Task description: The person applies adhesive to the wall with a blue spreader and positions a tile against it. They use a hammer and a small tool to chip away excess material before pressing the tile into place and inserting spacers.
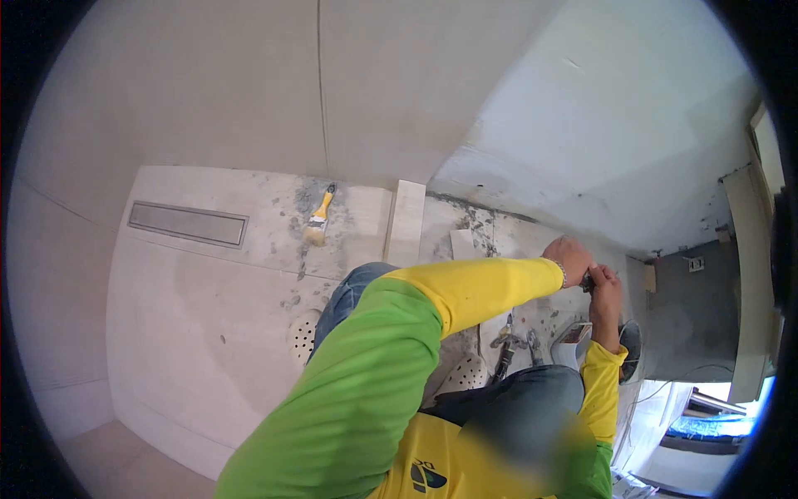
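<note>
Dark piece (pixel 588 284), small and too little seen to be identified, is held just past three o'clock, above the floor (pixel 233 308). It is pinched between the left hand (pixel 568 253) and the right hand (pixel 608 301); each grip is closed on it, though the exact hold of the fingertips is partly hidden.

Nearer, at five o'clock, a perforated shoe (pixel 467 374) is seen beside the bent knee (pixel 544 391); its pair (pixel 302 336) is placed towards eight. Between four and five, a dark-handled tool (pixel 504 356) is laid on the floor, and at four a white container (pixel 572 343) is set below the right hand, with a dark bucket (pixel 630 351) just beyond.

Farther off, a yellow-handled brush (pixel 321 216) is left lying between nine and ten, with a drain cover (pixel 188 224) fitted at nine. A pale strip (pixel 406 223) is seated at twelve, by the wall (pixel 366 91).

Floor and wall surfaces appear to be already laid, while grey smears (pixel 301 218) are left uncleaned around the brush. The piece is not set down or fixed anywhere; how much remains cannot be told.
</note>
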The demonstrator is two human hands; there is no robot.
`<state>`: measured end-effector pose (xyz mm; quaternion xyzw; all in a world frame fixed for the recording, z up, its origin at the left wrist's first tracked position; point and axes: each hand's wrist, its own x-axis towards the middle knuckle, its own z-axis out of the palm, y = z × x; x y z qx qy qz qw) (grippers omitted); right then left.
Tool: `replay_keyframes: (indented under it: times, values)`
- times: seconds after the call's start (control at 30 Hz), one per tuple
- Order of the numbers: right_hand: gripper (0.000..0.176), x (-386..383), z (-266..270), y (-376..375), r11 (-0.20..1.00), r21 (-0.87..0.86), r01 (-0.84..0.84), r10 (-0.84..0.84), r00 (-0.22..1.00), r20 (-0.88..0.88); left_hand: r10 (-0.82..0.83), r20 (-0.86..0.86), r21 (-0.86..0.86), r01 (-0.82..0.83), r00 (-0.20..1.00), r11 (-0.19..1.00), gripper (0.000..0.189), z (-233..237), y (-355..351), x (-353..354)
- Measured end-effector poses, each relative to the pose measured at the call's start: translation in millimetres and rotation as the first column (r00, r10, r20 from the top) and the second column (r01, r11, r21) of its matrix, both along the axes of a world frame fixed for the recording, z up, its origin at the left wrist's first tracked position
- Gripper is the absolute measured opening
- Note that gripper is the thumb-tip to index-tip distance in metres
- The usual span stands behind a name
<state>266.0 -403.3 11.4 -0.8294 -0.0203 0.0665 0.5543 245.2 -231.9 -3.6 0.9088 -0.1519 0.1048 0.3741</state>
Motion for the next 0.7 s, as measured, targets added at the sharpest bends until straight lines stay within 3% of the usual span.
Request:
replay_keyframes:
  times: [0.03,0.13,0.2,0.23,0.27,0.3,0.33,0.4,0.47,0.6,0.63,0.67,0.7]
  values:
    - [0.022,1.2,-0.9,-0.3,1.000,0.002,0.012,-0.012,1.000,0.001,0.015,0.120,0.018,-0.017,0.993,1.000,0.014,-0.5,-1.2,-1.5]
    - [0.023,10.0,-7.7,-11.2,0.992,0.106,0.067,-0.060,0.996,-0.070,-0.052,0.256,0.132,0.018,0.965,0.991,0.015,0.7,-10.9,-2.1]
    - [0.023,25.1,-21.8,-42.2,0.906,0.302,0.296,-0.283,0.955,-0.086,-0.137,0.274,0.155,0.097,0.952,0.983,0.014,-7.8,-21.7,-12.2]
    - [0.024,27.2,-20.7,-48.1,0.909,0.225,0.352,-0.351,0.935,-0.045,-0.217,0.303,0.176,0.170,0.928,0.970,0.014,-11.6,-31.1,-15.6]
    - [0.025,25.3,-19.9,-53.2,0.894,0.145,0.424,-0.428,0.904,-0.002,-0.226,0.270,0.139,0.194,0.936,0.971,0.014,-35.8,-37.3,-9.7]
    - [0.025,26.7,-23.7,-64.9,0.906,0.148,0.397,-0.401,0.916,0.003,-0.242,0.233,0.104,0.223,0.942,0.969,0.014,-60.4,-37.4,0.6]
    - [0.025,29.0,-27.0,-76.6,0.918,0.152,0.367,-0.373,0.928,0.011,-0.280,0.016,0.118,0.276,0.960,0.954,0.015,-65.8,-31.4,6.9]
    - [0.024,26.6,-32.7,-80.6,0.906,0.301,0.298,-0.276,0.954,-0.116,-0.101,-0.279,0.154,0.149,0.955,0.977,0.022,-69.6,-24.0,16.5]
    - [0.021,26.2,-59.2,-80.9,0.847,0.436,0.303,-0.215,0.946,-0.241,0.021,-0.372,0.104,0.019,0.928,0.994,0.025,-89.0,-32.0,30.8]
    - [0.016,8.3,-98.2,-79.6,0.784,0.539,0.309,-0.132,0.931,-0.340,-0.126,-0.496,-0.022,0.133,0.859,0.991,0.031,-114.0,-64.2,32.2]
    - [0.017,5.8,-112.0,-83.6,0.777,0.550,0.307,-0.130,0.932,-0.337,-0.045,-0.241,-0.016,0.042,0.969,0.999,0.034,-139.7,-78.8,31.9]
    - [0.018,3.9,-123.4,-86.8,0.768,0.563,0.305,-0.129,0.935,-0.330,0.045,0.036,-0.035,-0.043,0.998,0.998,0.037,-141.4,-86.8,30.2]
    - [0.019,0.8,-134.3,-90.4,0.778,0.549,0.307,-0.140,0.935,-0.325,-0.012,-0.094,-0.173,-0.005,0.996,0.985,0.033,-143.4,-89.7,32.2]
